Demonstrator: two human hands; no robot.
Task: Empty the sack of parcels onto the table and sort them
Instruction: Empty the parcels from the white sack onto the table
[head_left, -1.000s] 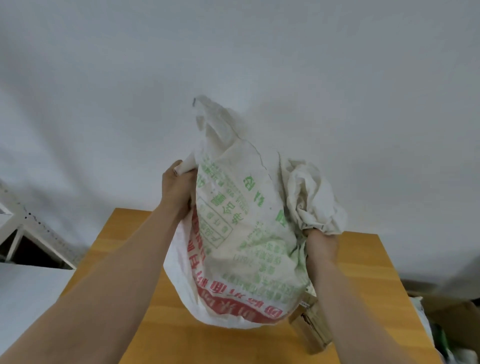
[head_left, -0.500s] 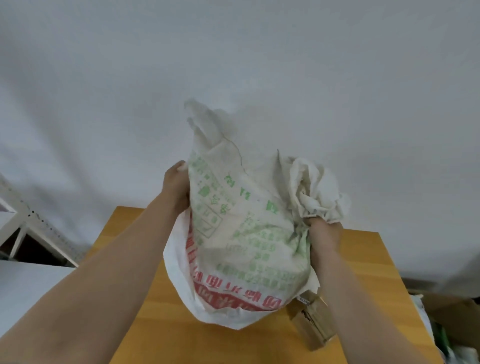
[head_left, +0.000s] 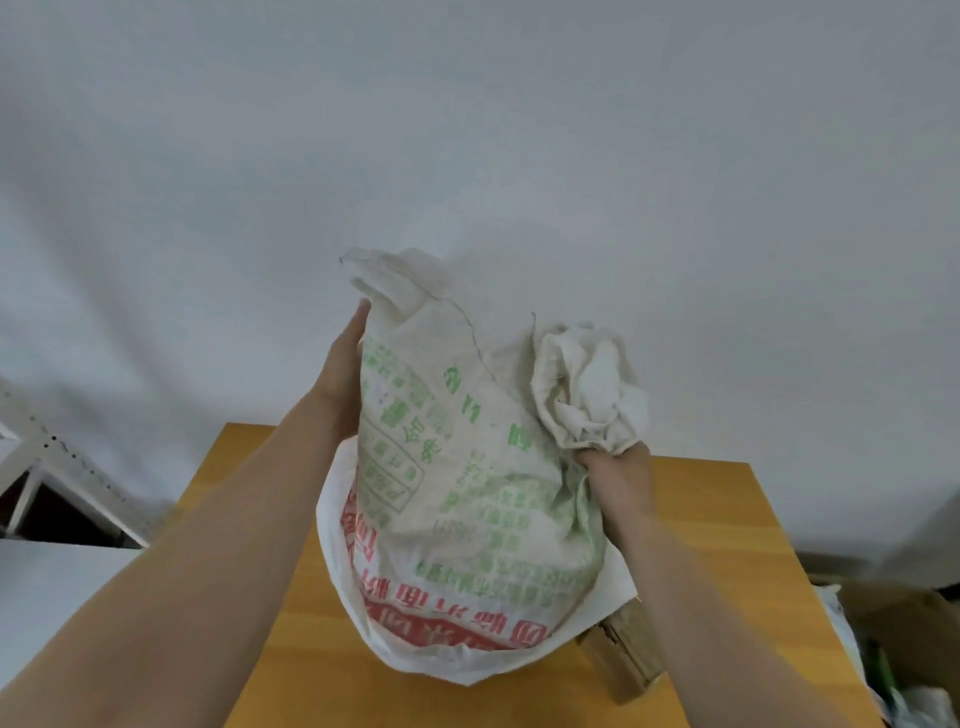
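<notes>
Woven sack (head_left: 467, 509) mouth-down over the table (head_left: 727, 519), right hand (head_left: 618, 478) clutching its bunched corner, left hand (head_left: 340, 379) flat against its side: I'd lift straight up, freeing the cardboard parcel (head_left: 626, 657).

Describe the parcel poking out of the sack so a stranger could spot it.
On the wooden table stands a white sack with green and red print. At the sack's lower right edge, a brown cardboard parcel pokes out: the only stiff, boxy thing on the tabletop.

The sack (head_left: 467, 493) hides its contents and the palm of the left hand (head_left: 340, 379). A parcel (head_left: 628, 660) shows only partly beneath it. The frame edge crops the box (head_left: 909, 621).
</notes>
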